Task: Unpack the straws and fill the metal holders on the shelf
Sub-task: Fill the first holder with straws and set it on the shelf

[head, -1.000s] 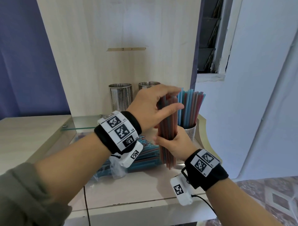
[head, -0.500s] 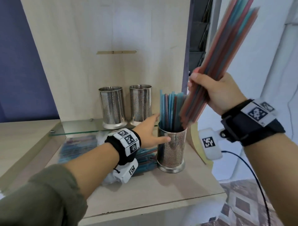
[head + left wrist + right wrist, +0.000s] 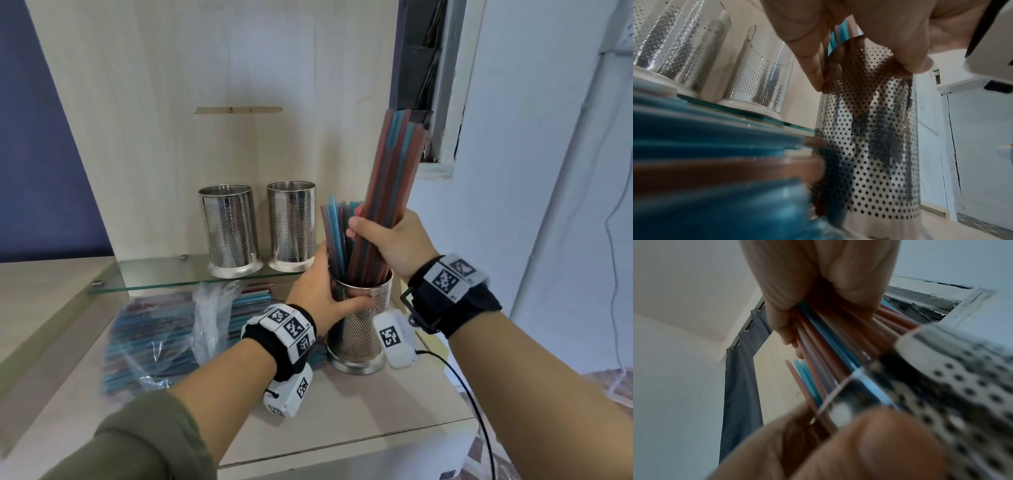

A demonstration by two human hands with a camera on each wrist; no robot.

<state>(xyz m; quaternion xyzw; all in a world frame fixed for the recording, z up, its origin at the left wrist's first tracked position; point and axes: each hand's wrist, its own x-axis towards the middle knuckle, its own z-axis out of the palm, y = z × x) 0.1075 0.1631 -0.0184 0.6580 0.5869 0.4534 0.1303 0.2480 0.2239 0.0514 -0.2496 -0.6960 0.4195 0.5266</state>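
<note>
The right hand [image 3: 394, 246] is wrapping its fingers [image 3: 781, 324] tight around a thick bundle of straws [image 3: 387, 192], red and blue, and the bundle's lower ends are sitting inside the mouth of the near holder [image 3: 359, 329] while the tops are leaning up and to the right. The left hand [image 3: 318, 291] is clasping that same holder near its rim, thumb across the front of the perforated wall, fingers round the far side, steadying it on the wooden surface [image 3: 342, 428]. A smaller cluster of loose straws [image 3: 334, 233] is already standing in the holder, tilting left, just beside the gripped bundle.

Moving out: the near holder is standing at the right of the surface. To its left, a clear plastic bag of straws [image 3: 164, 332] is lying flat with its top open, reaching under the glass shelf [image 3: 154, 277]. On that shelf, farther back, two more metal holders are standing upright side by side, the left holder [image 3: 229, 229] and the right holder [image 3: 291, 226], close but not touching, in front of the pale wood back panel [image 3: 205, 102].
</note>
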